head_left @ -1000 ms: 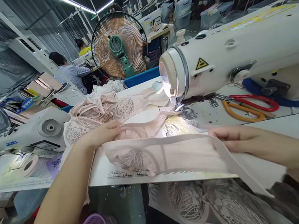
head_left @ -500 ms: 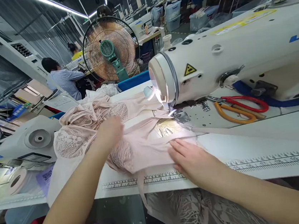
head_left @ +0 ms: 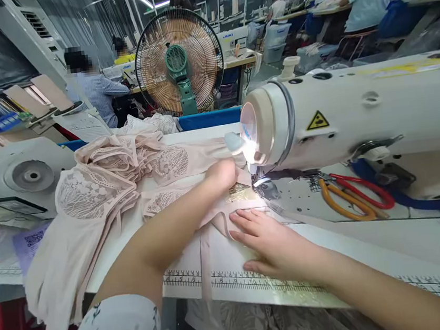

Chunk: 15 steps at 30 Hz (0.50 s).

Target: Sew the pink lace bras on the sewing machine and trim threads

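A pale pink lace bra (head_left: 166, 200) lies across the machine bed, its band running to the needle area of the white sewing machine (head_left: 329, 115). My left hand (head_left: 223, 174) is just left of the lit needle, over the bra's fabric; its fingers are hidden behind the back of the hand. Flat on the band's near edge, my right hand (head_left: 266, 239) has its fingers spread and presses the cloth below the needle plate. A thin pink strap (head_left: 205, 262) hangs over the table's front edge.
Left of the work, a pile of similar bras (head_left: 96, 192) spills over the table edge. Scissors (head_left: 351, 197) with orange and red handles lie under the machine arm. A second machine (head_left: 26, 174) stands left, a large fan (head_left: 179, 63) behind. Several people sit farther back.
My left hand has moved right, from beside the pile to close by the needle. My right hand stays on the cloth, its fingers more spread. The view has tilted and shifted.
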{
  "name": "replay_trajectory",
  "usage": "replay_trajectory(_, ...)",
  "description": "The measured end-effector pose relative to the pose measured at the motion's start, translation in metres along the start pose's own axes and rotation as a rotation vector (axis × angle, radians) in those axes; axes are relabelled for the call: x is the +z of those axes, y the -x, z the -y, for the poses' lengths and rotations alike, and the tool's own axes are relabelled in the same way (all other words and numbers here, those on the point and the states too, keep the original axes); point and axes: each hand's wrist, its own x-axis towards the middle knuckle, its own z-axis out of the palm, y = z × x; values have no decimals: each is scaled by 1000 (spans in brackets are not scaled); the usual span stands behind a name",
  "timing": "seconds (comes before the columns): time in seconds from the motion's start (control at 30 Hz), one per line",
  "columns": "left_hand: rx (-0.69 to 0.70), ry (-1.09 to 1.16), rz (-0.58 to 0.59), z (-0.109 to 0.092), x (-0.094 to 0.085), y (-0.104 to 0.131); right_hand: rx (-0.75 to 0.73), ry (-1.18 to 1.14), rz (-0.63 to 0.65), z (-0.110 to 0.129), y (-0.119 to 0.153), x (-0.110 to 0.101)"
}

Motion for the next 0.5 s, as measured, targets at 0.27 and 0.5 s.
replay_trajectory(0.27,424,-43,122,10,-40,130,-60,12,-140,-15,-1,8)
replay_trajectory(0.5,499,-132,-100,65,41,211,-43,95,-306,-18,1,26)
